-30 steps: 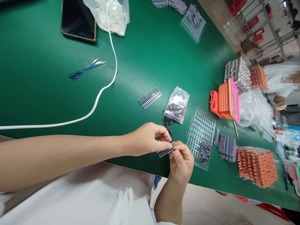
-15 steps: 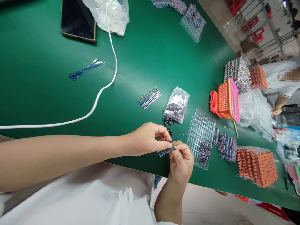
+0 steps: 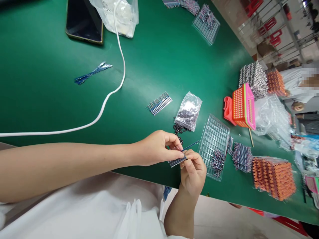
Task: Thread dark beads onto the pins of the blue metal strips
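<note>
My left hand (image 3: 153, 149) reaches in from the left, thumb and fingers pinched on a dark blue strip of small circuit boards (image 3: 176, 161). Fingertips of my right hand (image 3: 193, 172) are closed on the right end of that strip, touching my left thumb. A narrow blue strip (image 3: 191, 145) sticks out between the hands toward the upper right; its lower end is hidden by the fingers. Any small part between the fingertips is too small to make out. Just beyond the hands lie loose small black beads-like parts (image 3: 178, 128), spilling from a clear plastic bag (image 3: 188, 111).
Right of my hands is a clear compartment tray (image 3: 211, 136) with wired parts. Farther right stand orange stacked pieces (image 3: 272, 177) and an orange basket (image 3: 241, 106). A wired board strip (image 3: 159, 103), blue strips (image 3: 92, 73), white cable (image 3: 107, 96) and phone (image 3: 84, 21) lie beyond. A co-worker (image 3: 296, 83) sits far right.
My hands keep nearly the same hold and place. The view has shifted very slightly. At the far right, the co-worker's hand and arm have moved.
</note>
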Available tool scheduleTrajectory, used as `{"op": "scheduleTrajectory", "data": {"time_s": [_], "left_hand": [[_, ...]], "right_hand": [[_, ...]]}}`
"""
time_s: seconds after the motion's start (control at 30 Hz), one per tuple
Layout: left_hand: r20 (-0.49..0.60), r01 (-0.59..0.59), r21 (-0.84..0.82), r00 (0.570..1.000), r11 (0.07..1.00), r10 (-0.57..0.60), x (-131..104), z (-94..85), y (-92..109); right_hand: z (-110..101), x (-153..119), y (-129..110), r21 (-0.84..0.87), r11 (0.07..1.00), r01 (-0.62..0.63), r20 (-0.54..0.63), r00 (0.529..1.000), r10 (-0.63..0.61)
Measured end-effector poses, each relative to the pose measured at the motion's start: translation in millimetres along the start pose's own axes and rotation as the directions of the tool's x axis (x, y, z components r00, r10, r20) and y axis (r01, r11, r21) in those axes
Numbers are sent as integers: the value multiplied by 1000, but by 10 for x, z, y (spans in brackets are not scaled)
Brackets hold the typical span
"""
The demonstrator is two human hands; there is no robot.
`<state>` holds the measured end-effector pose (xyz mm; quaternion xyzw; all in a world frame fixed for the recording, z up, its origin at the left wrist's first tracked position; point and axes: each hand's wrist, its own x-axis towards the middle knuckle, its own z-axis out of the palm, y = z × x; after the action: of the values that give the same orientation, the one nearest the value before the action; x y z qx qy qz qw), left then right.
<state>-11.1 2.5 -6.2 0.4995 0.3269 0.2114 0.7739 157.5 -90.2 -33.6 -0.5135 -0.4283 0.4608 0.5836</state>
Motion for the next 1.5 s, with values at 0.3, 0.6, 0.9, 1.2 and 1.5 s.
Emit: {"op": "scheduleTrajectory", "data": {"time_s": [0.3,0.6,0.9,1.2,1.5], "left_hand": [[10,-22,-29,1000,999,23,8,-1,-35],[16,-12,-47,1000,999,13,13,2,-40],[-20,-23,-5,1000,1000,23,0,13,-17],[-16,-53,93,998,994,55,-5,-4,-7],[16,-52,178,999,983,50,-23,-25,34]], "right_hand": [[10,-6,-9,38,999,-28,-4,1000,28],[0,-19,-11,46,997,-59,-17,998,60],[8,-24,17,-9,1000,-17,-62,998,17],[25,-23,2,-83,997,5,-92,996,-13],[-2,-19,-10,-52,998,-44,-47,998,42]]}}
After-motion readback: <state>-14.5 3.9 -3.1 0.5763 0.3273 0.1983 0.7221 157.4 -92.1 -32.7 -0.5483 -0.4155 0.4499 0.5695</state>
